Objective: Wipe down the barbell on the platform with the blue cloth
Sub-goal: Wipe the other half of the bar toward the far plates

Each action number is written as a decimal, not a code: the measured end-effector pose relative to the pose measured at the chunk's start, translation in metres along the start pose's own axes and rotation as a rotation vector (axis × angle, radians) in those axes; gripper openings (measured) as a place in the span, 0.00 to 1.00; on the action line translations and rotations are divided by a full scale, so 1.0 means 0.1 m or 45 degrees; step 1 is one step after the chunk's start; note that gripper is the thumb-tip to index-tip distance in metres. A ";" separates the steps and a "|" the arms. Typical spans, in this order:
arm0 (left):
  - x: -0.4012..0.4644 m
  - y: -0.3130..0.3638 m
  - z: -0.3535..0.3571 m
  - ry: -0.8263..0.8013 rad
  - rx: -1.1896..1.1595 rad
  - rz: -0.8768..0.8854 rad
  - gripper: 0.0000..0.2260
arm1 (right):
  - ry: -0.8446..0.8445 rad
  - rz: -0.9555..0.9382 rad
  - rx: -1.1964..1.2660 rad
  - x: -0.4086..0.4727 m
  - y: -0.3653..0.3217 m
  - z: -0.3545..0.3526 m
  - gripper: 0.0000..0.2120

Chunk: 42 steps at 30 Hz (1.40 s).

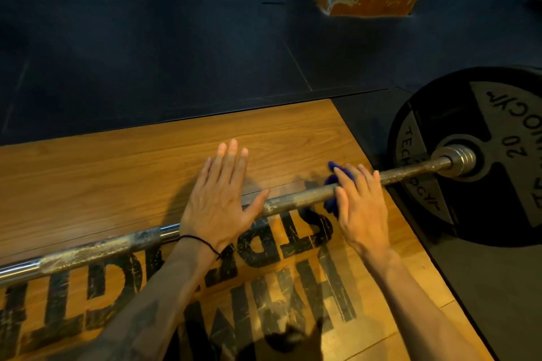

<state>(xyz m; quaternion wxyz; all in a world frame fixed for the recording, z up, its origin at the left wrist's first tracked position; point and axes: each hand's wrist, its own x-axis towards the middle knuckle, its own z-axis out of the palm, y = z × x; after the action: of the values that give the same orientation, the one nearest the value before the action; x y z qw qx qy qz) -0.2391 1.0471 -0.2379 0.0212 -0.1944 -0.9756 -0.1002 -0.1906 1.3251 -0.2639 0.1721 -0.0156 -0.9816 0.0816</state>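
— Where did the wipe stand?
— My left hand (218,199) lay flat, fingers straight, on the barbell (296,202) mid-platform (117,173). My right hand (362,208) pressed the blue cloth (333,179) round the shaft near the platform's right edge.
— Left to do?
— Chalky residue remained leftward; I judged it part-done.

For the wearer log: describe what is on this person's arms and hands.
Both forearms are bare, with no sleeves or gloves showing. The left hand has a thin black cord around its wrist, and the forearm shows dark tattoo-like markings. The right hand wears nothing visible.
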 end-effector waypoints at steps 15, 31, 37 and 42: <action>-0.01 0.02 -0.02 -0.042 -0.015 0.007 0.40 | -0.127 -0.272 0.062 -0.08 -0.47 0.09 0.26; -0.02 0.03 0.00 -0.010 -0.037 -0.046 0.37 | -0.060 -0.459 0.097 -0.25 -1.11 0.23 0.24; -0.02 0.02 0.00 -0.032 -0.036 -0.025 0.40 | 0.006 0.057 0.007 -0.03 0.04 -0.01 0.24; 0.00 0.04 0.01 -0.043 -0.044 -0.036 0.41 | 0.229 0.405 0.335 -0.15 -0.85 0.23 0.23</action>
<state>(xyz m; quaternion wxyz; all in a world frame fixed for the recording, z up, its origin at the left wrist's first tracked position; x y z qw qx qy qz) -0.2375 1.0505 -0.2381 0.0001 -0.1826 -0.9765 -0.1142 -0.1845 1.2369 -0.2760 0.2445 -0.1547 -0.9284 0.2333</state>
